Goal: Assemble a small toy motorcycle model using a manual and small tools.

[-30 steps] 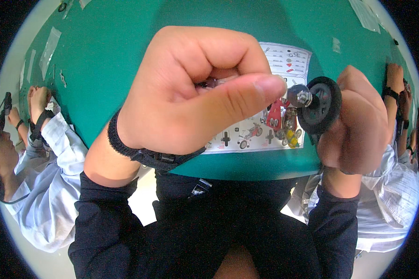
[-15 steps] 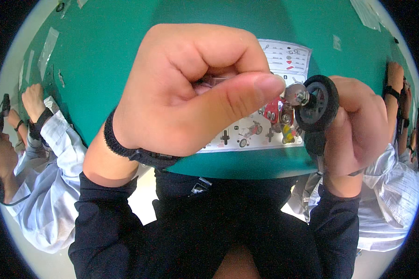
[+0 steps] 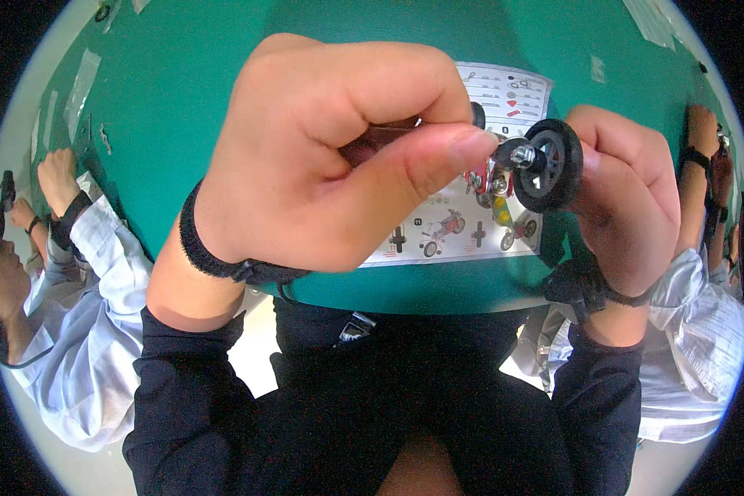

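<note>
Above the table my right hand is closed on a small black toy wheel with a spoked hub. A metal bolt or axle end with a nut sticks out of the wheel's left side. My left hand is curled, thumb against the index finger, at the toy model; the part it pinches is mostly hidden behind the fingers. Red, silver and yellow pieces of the model show between the two hands. A bit of another dark round part peeks out above my left thumb.
Beneath my hands a printed instruction sheet with drawings of a small bike lies on the green table. Clear plastic bags and a small metal part lie at the far left. Other people sit on both sides, their hands on the table.
The wheel has turned and shifted slightly left, showing more of its axle end. My right hand has moved a little up and left, and my left hand has shifted slightly left.
</note>
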A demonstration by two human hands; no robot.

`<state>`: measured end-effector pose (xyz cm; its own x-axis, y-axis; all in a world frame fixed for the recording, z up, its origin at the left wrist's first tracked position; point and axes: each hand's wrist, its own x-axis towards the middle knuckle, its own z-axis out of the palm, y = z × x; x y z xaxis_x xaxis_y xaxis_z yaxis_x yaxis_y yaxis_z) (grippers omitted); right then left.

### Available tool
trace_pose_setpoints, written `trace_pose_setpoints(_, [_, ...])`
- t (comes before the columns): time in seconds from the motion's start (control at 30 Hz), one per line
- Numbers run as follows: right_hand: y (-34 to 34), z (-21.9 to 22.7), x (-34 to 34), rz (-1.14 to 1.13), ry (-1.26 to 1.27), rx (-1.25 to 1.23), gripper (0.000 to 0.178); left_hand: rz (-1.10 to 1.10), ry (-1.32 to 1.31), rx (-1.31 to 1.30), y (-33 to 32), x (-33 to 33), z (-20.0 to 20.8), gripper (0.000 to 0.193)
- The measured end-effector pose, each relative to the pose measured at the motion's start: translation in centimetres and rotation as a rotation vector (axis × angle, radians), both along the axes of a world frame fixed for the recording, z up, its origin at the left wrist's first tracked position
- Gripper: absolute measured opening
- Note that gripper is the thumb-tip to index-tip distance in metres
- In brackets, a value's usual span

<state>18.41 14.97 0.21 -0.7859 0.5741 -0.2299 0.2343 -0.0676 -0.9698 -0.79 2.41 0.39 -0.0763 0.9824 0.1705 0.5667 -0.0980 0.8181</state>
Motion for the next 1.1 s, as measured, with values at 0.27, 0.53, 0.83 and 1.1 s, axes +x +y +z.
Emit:
trace_pose_setpoints(0.27, [0.6,-0.3,-0.4,-0.057,-0.064,-0.249,0.031,-0.029,0.151,0.18,0.4,-0.4,-0.2,0.019])
trace_pose_setpoints(0.53, [1.5,-0.7,-0.3,0.129,0.059,-0.64,0.029,-0.097,0.314,0.354,0.6,-1.2,-0.2,0.016])
trace_pose_setpoints(0.83, [2.1,-1.7,-0.3,0.23,0.22,-0.876,0.021,-0.065,0.515,0.497,0.8,-0.9,-0.3,0.017])
trace_pose_setpoints(1.1, [2.3,-1.5,-0.3,0.204,0.178,-0.772,0.022,0.009,0.17,0.374,0.9,0.5,0.4,0.013])
